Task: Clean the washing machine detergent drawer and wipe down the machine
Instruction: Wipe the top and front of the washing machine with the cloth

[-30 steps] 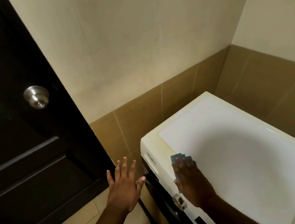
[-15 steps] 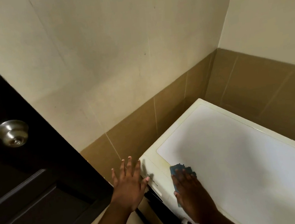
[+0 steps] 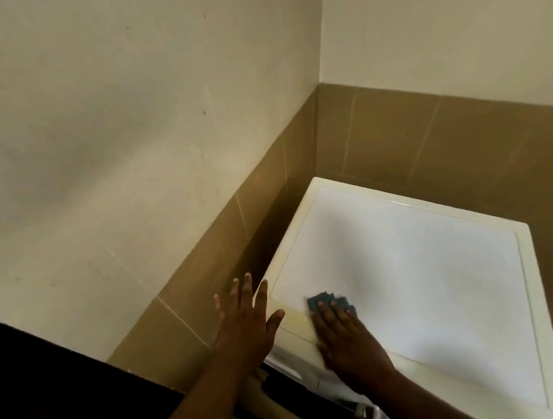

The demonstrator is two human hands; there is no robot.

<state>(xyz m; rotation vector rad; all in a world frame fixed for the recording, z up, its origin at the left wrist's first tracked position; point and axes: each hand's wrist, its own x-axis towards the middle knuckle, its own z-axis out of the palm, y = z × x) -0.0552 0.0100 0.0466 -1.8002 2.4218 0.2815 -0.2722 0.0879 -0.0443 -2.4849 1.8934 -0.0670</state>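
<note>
Compared with the frame one second ago, both hands have travelled toward the machine's left edge, and the door knob has left the view; only a dark strip of the door (image 3: 47,390) stays at lower left. Left hand (image 3: 247,326): fingers straight and spread, holding nothing, poised at the front-left corner of the machine (image 3: 446,259), its thumb over the cream rim; whether it touches the rim cannot be told. Right hand (image 3: 342,334): laid flat, palm down, fingers straight and close together, pressing the cloth (image 3: 327,301) onto the machine's top. Cloth: blue, crumpled, lying under the right fingertips near the front-left corner of the white top panel, just inside the cream rim; only its far edge shows beyond the fingers, the rest being hidden by the hand. Machine: white top panel framed by a cream rim, set into the room corner, its left and rear sides near the brown tiles (image 3: 433,143). A dark front face and a metallic part show below the right forearm, too blurred to identify. Cream wall (image 3: 120,123) rises above the tile band. The detergent drawer cannot be made out.
</note>
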